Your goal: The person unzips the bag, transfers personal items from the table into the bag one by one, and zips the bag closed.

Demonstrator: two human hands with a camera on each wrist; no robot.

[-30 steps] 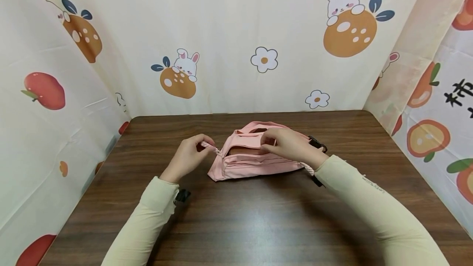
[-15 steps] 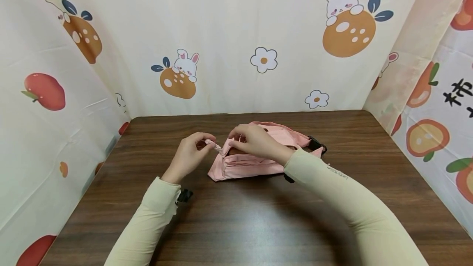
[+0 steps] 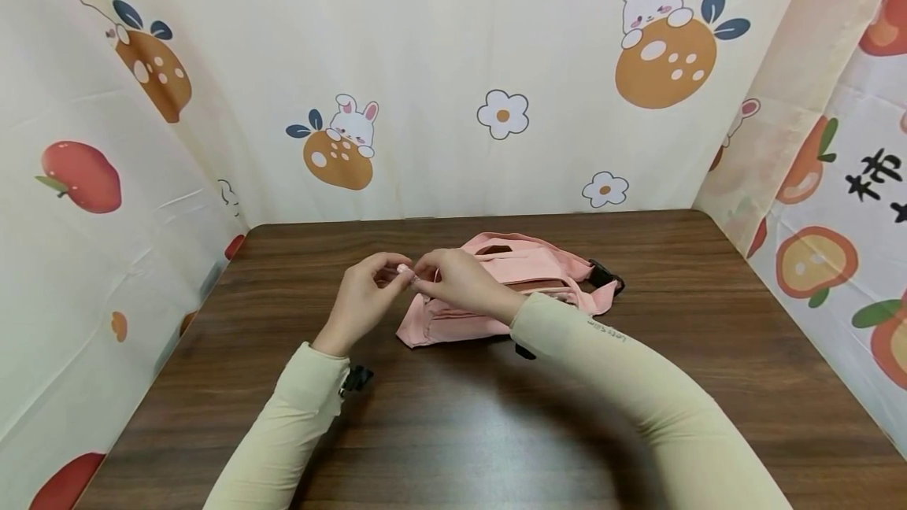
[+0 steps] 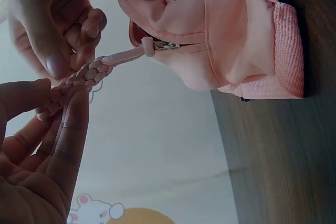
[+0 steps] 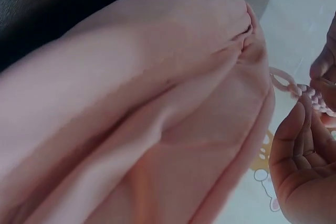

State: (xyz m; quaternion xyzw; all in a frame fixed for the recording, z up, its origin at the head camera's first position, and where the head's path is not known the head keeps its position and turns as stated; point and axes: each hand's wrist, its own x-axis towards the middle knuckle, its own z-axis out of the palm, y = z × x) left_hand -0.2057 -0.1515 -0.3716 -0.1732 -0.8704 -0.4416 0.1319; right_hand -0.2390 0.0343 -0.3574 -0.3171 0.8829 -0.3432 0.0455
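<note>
A pink waist bag lies on the table with its front zip open at the near pocket. From the zip slider runs a braided pink zipper pull, drawn out to the left of the bag. My left hand pinches the far end of this pull between thumb and finger. Close beside it, my right hand pinches the pull nearer the bag, its fingers curled. In the right wrist view, the bag's fabric fills most of the picture, with the right hand at the lower right.
A black buckle sits at the bag's right end on its strap. The dark wooden table extends toward me. Printed curtains stand behind it and at both sides.
My right hand has moved left from over the bag's middle, along the open zip, to the zipper pull. The left hand has kept its pinch on the pull in nearly the same place.
</note>
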